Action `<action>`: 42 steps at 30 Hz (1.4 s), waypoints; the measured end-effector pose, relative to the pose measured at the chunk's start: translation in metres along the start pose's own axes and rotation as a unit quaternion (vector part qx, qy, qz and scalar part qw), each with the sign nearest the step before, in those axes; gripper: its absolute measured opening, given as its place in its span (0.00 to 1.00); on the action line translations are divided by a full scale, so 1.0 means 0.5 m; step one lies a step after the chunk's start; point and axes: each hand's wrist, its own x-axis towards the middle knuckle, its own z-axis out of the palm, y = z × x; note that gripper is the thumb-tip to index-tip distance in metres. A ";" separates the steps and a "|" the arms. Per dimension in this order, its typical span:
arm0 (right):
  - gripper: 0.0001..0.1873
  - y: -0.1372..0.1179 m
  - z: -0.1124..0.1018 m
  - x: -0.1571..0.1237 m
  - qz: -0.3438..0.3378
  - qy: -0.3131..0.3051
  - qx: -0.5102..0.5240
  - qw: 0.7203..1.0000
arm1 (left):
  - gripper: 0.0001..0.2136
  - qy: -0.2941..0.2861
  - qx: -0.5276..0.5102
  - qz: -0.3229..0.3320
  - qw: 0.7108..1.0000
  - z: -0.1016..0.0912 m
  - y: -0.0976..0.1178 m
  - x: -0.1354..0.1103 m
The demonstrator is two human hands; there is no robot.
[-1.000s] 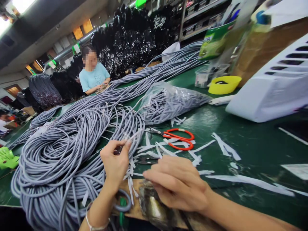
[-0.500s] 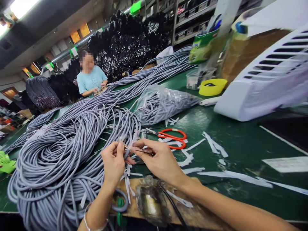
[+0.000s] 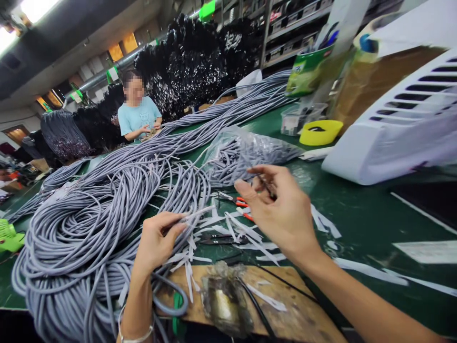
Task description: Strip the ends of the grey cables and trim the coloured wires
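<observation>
My left hand (image 3: 159, 240) pinches a grey cable (image 3: 178, 228) near its end, where a pale stripped tip points up to the right. Farther right, my right hand (image 3: 280, 209) is raised above the table with fingers curled around a thin dark tool (image 3: 267, 185); its kind is mostly hidden. Behind that hand lie scissors with red-orange handles (image 3: 241, 202), partly covered. A dark pair of snips (image 3: 219, 239) rests between my hands among white strips (image 3: 235, 226). Below stands a worn metal block (image 3: 224, 302) on a wooden board (image 3: 289, 281).
Large coils of grey cable (image 3: 82, 228) fill the left side. A clear bag of short grey pieces (image 3: 250, 152) lies ahead. A white slatted housing (image 3: 360, 157), yellow dish (image 3: 320, 132) and green can (image 3: 309, 71) stand right. A person in light blue (image 3: 140, 116) sits across.
My right hand has moved away from the left, up and to the right, with the dark tool still in it. My left hand has shifted slightly left, still pinching the cable.
</observation>
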 end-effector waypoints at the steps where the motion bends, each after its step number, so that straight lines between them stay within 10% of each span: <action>1: 0.07 -0.002 -0.003 0.000 -0.033 -0.020 -0.037 0.999 | 0.08 0.007 0.015 -0.001 1.000 -0.004 -0.004 0.000; 12: 0.07 -0.054 0.002 -0.053 -0.304 -0.144 0.022 0.941 | 0.05 0.175 0.069 0.095 0.977 0.013 0.013 -0.011; 21: 0.09 -0.037 0.012 -0.054 -0.285 -0.134 -0.059 0.947 | 0.06 0.177 0.067 0.137 0.972 0.016 0.020 -0.018; 27: 0.06 -0.038 0.004 -0.036 -0.100 -0.069 -0.030 0.992 | 0.05 0.188 0.035 0.143 0.971 0.010 0.013 -0.020; 32: 0.10 -0.044 0.017 -0.060 -0.235 -0.162 -0.005 0.958 | 0.05 0.178 0.062 0.165 0.968 0.017 0.014 -0.020; 42: 0.13 -0.054 0.009 -0.070 -0.324 -0.093 -0.092 0.937 | 0.05 0.171 0.137 0.212 0.952 0.029 0.011 -0.020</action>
